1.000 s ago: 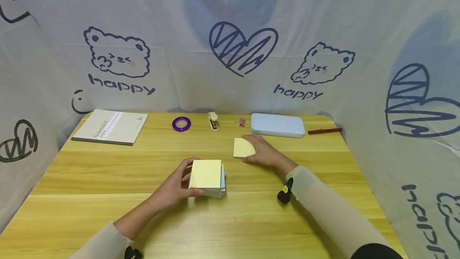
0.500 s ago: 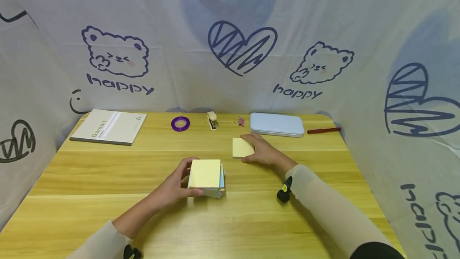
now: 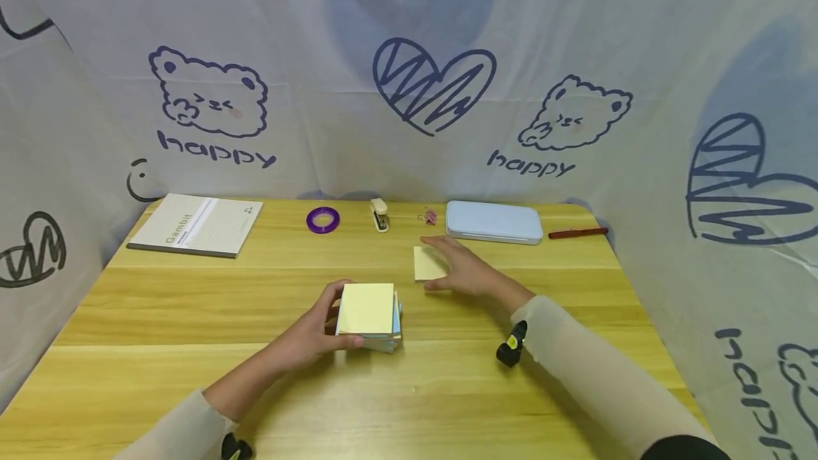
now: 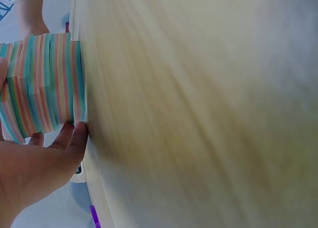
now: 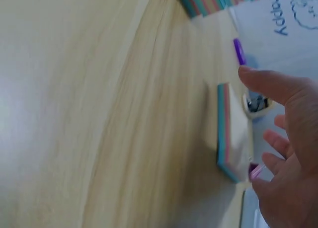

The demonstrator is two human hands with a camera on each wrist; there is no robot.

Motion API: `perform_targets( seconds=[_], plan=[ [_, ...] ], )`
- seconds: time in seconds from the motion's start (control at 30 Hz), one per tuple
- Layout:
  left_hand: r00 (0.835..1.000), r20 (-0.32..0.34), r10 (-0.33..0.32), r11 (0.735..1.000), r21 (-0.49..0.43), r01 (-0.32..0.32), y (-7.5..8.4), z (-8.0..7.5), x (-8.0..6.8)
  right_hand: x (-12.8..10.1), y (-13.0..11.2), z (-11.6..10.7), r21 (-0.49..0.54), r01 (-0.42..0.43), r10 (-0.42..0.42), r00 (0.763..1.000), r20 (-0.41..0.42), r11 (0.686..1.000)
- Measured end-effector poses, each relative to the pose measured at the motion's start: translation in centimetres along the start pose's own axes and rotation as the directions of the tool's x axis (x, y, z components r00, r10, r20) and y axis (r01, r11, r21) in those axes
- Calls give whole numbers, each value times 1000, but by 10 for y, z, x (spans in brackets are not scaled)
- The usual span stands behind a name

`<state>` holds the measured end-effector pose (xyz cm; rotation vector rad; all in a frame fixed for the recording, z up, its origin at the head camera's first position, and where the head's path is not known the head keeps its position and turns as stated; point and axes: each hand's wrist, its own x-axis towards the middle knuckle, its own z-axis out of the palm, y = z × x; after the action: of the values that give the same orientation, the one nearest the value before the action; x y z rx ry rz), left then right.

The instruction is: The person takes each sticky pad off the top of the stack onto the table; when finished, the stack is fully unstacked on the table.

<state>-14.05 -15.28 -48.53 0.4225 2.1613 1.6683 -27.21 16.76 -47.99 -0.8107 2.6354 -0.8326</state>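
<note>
I see my left hand gripping the big pad at mid-table, thumb on its near side and fingers curled round its far left edge. The pad sits flat, yellow face up, its slightly longer side running away from me; its striped edges show at the wrist.

My right hand hovers with fingers spread and loose, holding nothing, just over the right edge of the small pad. That pad lies flat beyond the big one, near the blue case.
</note>
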Motion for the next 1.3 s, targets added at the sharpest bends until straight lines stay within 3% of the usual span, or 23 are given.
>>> perform_targets(
  seconds=[0.13,0.47,0.87,1.13,1.3],
  plan=[
    [1000,11,8,1000,-5,-8,-1,0,0,-4,-11,-3,-13,5,-5,1000,5,1000],
    [1000,17,12,1000,-3,-12,-1,-1,0,-23,-53,-6,77,90,-93,995,31,993],
    [1000,27,3,1000,-1,-3,0,-2,0,-38,-94,-1,141,131,-145,985,95,981],
    [999,43,-1,1000,-7,2,1,-3,-1,-39,-116,16,126,153,-172,972,157,980],
    [999,52,7,1000,-21,-5,-1,-3,-1,-39,-122,26,118,185,-200,971,133,976]
  ],
)
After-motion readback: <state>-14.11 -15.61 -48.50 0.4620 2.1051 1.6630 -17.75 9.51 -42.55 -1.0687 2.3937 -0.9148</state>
